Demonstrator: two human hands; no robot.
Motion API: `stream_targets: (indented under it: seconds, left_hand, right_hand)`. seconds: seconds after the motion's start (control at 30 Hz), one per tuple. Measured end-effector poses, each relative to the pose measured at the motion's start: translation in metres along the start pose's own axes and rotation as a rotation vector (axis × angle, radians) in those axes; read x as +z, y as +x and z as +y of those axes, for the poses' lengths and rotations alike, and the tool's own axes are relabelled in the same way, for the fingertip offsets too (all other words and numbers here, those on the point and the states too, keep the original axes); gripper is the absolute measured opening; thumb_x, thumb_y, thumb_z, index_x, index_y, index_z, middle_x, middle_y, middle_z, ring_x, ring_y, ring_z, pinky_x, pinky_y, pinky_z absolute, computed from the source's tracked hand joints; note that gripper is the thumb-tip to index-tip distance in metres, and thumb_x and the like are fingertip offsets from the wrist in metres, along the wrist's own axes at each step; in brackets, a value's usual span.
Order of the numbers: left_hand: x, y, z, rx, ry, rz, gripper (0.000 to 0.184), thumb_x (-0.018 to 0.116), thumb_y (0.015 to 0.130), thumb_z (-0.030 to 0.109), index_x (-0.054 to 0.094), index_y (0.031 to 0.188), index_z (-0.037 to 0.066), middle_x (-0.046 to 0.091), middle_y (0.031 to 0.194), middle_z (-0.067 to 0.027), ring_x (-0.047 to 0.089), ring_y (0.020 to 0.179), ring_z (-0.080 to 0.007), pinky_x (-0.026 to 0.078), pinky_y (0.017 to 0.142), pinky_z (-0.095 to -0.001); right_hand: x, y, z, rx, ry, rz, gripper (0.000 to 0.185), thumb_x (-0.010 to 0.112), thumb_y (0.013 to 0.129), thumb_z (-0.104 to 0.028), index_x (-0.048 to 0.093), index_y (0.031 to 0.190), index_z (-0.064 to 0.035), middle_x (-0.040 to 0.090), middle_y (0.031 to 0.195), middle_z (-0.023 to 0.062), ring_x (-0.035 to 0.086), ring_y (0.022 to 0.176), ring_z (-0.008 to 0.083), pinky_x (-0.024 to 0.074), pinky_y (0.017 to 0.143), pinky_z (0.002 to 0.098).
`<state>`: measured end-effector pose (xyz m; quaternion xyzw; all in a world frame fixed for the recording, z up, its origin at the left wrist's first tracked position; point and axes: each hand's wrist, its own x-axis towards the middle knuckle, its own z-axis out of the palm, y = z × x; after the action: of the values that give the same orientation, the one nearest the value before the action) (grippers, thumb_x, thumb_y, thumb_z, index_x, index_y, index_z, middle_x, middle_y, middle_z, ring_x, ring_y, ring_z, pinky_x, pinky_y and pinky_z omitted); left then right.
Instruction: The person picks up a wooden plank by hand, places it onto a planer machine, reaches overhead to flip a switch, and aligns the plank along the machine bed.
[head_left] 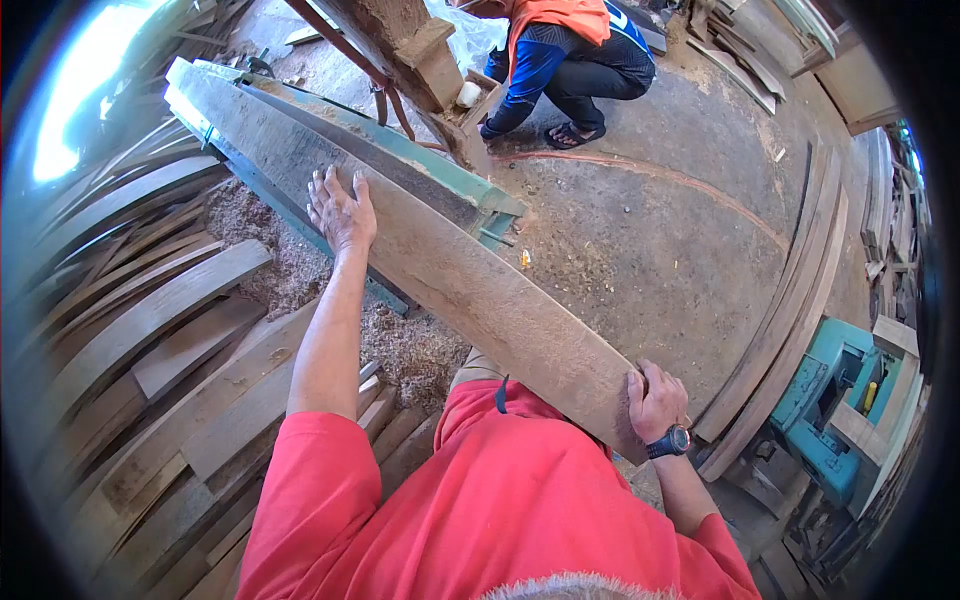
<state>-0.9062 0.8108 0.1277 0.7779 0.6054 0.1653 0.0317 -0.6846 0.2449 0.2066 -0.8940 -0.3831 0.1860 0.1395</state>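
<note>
A long, wide wooden plank [480, 290] lies on a green jointer-like machine [400, 160] and reaches back toward my body. My left hand [342, 212] rests flat on the plank's upper face, its fingers spread. At the near end, my right hand [657, 405] grips the plank's edge, with the thumb on top and some fingers hidden. A dark watch sits on my right wrist.
Another person [570, 65] crouches on the floor beyond the machine, beside a wooden post [400, 60]. Stacked boards [190, 320] and wood shavings [400, 350] lie to the left. Long planks [790, 310] and a teal machine [820, 410] are on the right.
</note>
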Motion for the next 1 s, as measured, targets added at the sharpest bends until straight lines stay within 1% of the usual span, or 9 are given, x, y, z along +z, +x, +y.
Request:
stream_targets:
  seconds: [0.07, 0.17, 0.2, 0.27, 0.7, 1.0]
  left_hand:
    - [0.0022, -0.0002, -0.0009, 0.009, 0.017, 0.024, 0.069, 0.055, 0.11, 0.057, 0.048, 0.163, 0.013, 0.039, 0.175, -0.0198, 0.03, 0.165, -0.0382, 0.019, 0.134, -0.0576]
    - [0.0029, 0.0002, -0.0014, 0.005, 0.029, 0.02, 0.07, 0.055, 0.11, 0.057, 0.048, 0.163, 0.013, 0.039, 0.175, -0.0193, 0.03, 0.165, -0.0375, 0.019, 0.134, -0.0576]
    - [0.0025, 0.0002, -0.0014, 0.005, 0.029, 0.02, 0.07, 0.055, 0.11, 0.057, 0.048, 0.163, 0.013, 0.039, 0.175, -0.0193, 0.03, 0.165, -0.0375, 0.019, 0.134, -0.0576]
    - [-0.0005, 0.0001, 0.0015, -0.005, -0.003, 0.0, 0.071, 0.056, 0.109, 0.054, 0.048, 0.163, 0.01, 0.038, 0.176, -0.0214, 0.029, 0.165, -0.039, 0.018, 0.135, -0.0582]
    - [-0.0042, -0.0001, 0.005, -0.005, 0.0, -0.008, 0.071, 0.055, 0.11, 0.055, 0.047, 0.164, 0.01, 0.037, 0.176, -0.0212, 0.029, 0.166, -0.0393, 0.018, 0.135, -0.0584]
    - [-0.0035, 0.0001, 0.0034, -0.002, 0.003, -0.011, 0.071, 0.055, 0.11, 0.055, 0.047, 0.164, 0.009, 0.037, 0.176, -0.0217, 0.028, 0.166, -0.0397, 0.017, 0.135, -0.0588]
  right_hand:
    - [-0.0016, 0.0009, -0.0011, -0.001, -0.004, -0.001, 0.038, 0.061, 0.108, -0.039, 0.074, 0.12, -0.0065, 0.079, 0.106, 0.0179, 0.075, 0.096, 0.0394, 0.0544, 0.086, 0.0501]
    - [-0.0025, 0.0014, -0.0024, -0.011, 0.0, 0.01, 0.036, 0.061, 0.108, -0.038, 0.074, 0.12, -0.0064, 0.079, 0.105, 0.0178, 0.074, 0.095, 0.0392, 0.0544, 0.086, 0.0498]
    - [-0.0026, 0.0015, -0.0027, -0.011, 0.0, 0.01, 0.036, 0.061, 0.108, -0.038, 0.074, 0.12, -0.0064, 0.079, 0.105, 0.0178, 0.074, 0.095, 0.0392, 0.0544, 0.086, 0.0498]
    - [-0.0028, 0.0016, -0.0028, -0.016, 0.004, 0.017, 0.036, 0.061, 0.108, -0.038, 0.074, 0.12, -0.0065, 0.079, 0.104, 0.0176, 0.075, 0.095, 0.0391, 0.0545, 0.085, 0.0494]
    - [-0.0009, 0.0008, -0.0004, -0.016, -0.011, 0.015, 0.038, 0.061, 0.108, -0.039, 0.074, 0.121, -0.0064, 0.079, 0.104, 0.0178, 0.075, 0.095, 0.0394, 0.0549, 0.086, 0.05]
    - [-0.0053, 0.0024, -0.0056, -0.028, -0.002, 0.027, 0.035, 0.062, 0.108, -0.038, 0.074, 0.12, -0.0072, 0.079, 0.104, 0.0176, 0.074, 0.094, 0.0394, 0.0547, 0.085, 0.0493]
